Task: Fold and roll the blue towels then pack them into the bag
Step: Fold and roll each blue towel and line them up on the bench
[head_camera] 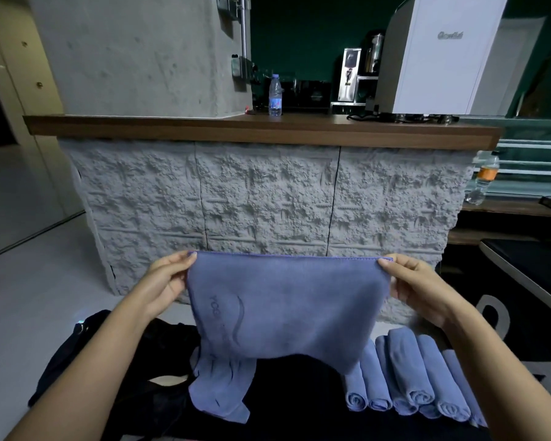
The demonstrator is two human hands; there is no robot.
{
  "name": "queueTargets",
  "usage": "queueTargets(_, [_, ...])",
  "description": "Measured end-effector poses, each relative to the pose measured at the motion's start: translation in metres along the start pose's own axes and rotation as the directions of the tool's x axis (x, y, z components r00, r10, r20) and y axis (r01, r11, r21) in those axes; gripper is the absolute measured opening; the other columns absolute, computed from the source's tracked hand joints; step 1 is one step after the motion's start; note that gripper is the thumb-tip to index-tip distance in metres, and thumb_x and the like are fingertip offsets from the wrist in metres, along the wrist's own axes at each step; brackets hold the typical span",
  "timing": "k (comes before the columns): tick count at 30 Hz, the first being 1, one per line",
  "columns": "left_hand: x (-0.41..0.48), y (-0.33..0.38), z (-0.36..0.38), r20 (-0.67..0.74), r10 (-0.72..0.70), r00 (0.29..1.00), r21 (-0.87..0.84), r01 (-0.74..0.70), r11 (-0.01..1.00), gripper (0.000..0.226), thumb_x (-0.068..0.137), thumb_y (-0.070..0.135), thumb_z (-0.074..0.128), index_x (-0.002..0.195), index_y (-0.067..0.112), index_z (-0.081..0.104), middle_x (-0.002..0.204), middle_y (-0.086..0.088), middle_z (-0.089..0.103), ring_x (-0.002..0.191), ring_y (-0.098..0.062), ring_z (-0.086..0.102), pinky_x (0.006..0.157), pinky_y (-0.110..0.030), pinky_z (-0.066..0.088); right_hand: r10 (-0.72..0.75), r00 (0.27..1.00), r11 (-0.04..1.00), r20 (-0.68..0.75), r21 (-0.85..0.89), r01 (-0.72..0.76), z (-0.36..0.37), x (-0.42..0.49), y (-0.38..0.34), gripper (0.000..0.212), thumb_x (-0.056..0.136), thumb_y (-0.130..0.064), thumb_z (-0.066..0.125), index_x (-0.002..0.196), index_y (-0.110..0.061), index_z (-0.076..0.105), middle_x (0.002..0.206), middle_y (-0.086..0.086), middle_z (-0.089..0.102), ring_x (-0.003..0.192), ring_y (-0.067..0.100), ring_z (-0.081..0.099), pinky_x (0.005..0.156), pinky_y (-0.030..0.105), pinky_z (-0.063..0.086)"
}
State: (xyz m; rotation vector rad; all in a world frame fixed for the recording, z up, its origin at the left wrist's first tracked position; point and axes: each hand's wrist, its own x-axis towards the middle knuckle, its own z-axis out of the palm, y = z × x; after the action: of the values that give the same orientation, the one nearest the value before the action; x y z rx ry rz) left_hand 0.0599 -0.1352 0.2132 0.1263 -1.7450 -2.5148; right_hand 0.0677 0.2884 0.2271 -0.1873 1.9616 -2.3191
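Before a rough grey stone counter (268, 198), left hand (169, 281) and right hand (411, 286) pinch a blue towel (287, 307) by its top corners, folding apparently next, rolled towels (411, 377) near right.

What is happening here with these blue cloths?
A person holds a blue microfibre towel spread in the air: the left hand pinches its top left corner, the right hand its top right corner. It is not rolled yet. At lower right, several rolled blue towels lie side by side on a dark surface. Another loose blue towel lies crumpled below, beside a black fabric item, possibly the bag.
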Motion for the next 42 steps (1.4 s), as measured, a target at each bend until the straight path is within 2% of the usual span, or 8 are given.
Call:
queueTargets(6, [0.005,-0.034,0.045,-0.263,0.009,0.965,0.142,0.029,0.989,0.014,0.082,-0.003,0.065,0.096,-0.002,0.064,0.055,0.003,0.067,0.046,-0.004,0.061,0.048,-0.016,0.052,-0.055,0.943,0.966,-0.329,-0.256,-0.033,0.045,0.020,0.012,0.026,0.082,-0.008,0.071,0.061,-0.010,0.057,0.050,0.004,0.048,0.041,0.008,0.039,0.043,0.016,0.036])
queueTargets(14, [-0.024,-0.061,0.142,-0.101,0.141,0.985,0.312,-0.103,0.944,0.005,0.078,0.007,0.073,0.080,0.011,0.073,0.079,-0.007,0.073,0.069,-0.014,0.066,0.071,-0.029,0.055,-0.112,0.972,0.938,-0.206,-0.346,0.035,0.136,0.015,0.030,0.018,0.080,-0.005,0.071,0.067,-0.008,0.060,0.057,0.006,0.060,0.049,0.017,0.058,0.060,0.037,0.056])
queueTargets(22, [-0.045,-0.055,0.144,0.135,0.195,0.971,0.330,-0.230,0.916,0.023,0.077,-0.007,0.069,0.096,0.006,0.066,0.085,-0.004,0.070,0.078,-0.010,0.068,0.068,-0.013,0.051,-0.109,0.994,0.991,-0.030,-0.081,0.106,0.130,0.004,0.027,0.020,0.096,-0.010,0.052,0.089,0.003,0.066,0.070,0.008,0.067,0.063,0.015,0.065,0.062,0.024,0.058])
queueTargets(26, [-0.042,-0.053,0.140,0.195,0.176,0.965,0.347,-0.236,0.908,0.022,0.082,-0.005,0.064,0.097,0.011,0.068,0.091,-0.001,0.071,0.086,-0.007,0.067,0.075,-0.013,0.050,-0.410,0.909,0.630,0.072,-0.699,0.339,0.104,0.018,0.037,0.046,0.074,-0.043,0.075,0.113,-0.023,0.061,0.110,-0.012,0.059,0.097,0.005,0.047,0.085,0.013,0.039])
queueTargets(29, [-0.039,-0.052,0.130,0.260,0.142,0.955,0.355,-0.231,0.906,0.021,0.083,0.000,0.065,0.099,0.014,0.070,0.096,0.001,0.071,0.090,-0.004,0.066,0.075,-0.014,0.050,-0.109,0.965,0.513,0.237,-0.818,0.259,0.078,0.024,0.049,0.083,0.057,-0.057,0.079,0.129,-0.030,0.049,0.122,-0.018,0.052,0.112,0.002,0.041,0.095,0.020,0.035])
queueTargets(32, [-0.029,-0.050,0.109,0.206,0.116,0.972,0.374,-0.188,0.908,0.021,0.084,0.002,0.065,0.096,0.019,0.070,0.098,0.000,0.071,0.092,-0.007,0.066,0.072,-0.013,0.049,0.082,0.967,0.461,0.240,-0.870,0.177,0.056,0.025,0.057,0.029,0.070,-0.032,0.082,0.081,-0.019,0.059,0.071,-0.005,0.055,0.063,0.000,0.047,0.062,0.027,0.038])
queueTargets(34, [-0.020,-0.049,0.093,0.149,0.106,0.983,0.390,-0.157,0.908,0.021,0.083,0.002,0.066,0.092,0.020,0.070,0.097,-0.002,0.070,0.093,-0.011,0.064,0.071,-0.014,0.050,0.014,0.967,0.457,0.253,-0.862,0.219,0.048,0.026,0.056,0.043,0.077,-0.024,0.078,0.058,-0.019,0.040,0.055,-0.006,0.033,0.047,0.004,0.031,0.051,0.023,0.024])
queueTargets(42, [-0.002,-0.027,0.091,0.053,0.253,0.966,0.319,-0.256,0.913,0.020,0.082,-0.001,0.067,0.097,0.012,0.069,0.091,0.002,0.069,0.084,-0.005,0.063,0.070,-0.010,0.049,-0.465,0.884,0.534,0.054,-0.779,0.328,0.062,0.030,0.019,0.005,0.081,-0.022,0.074,0.081,-0.023,0.068,0.070,0.000,0.067,0.062,0.011,0.056,0.059,0.026,0.044])
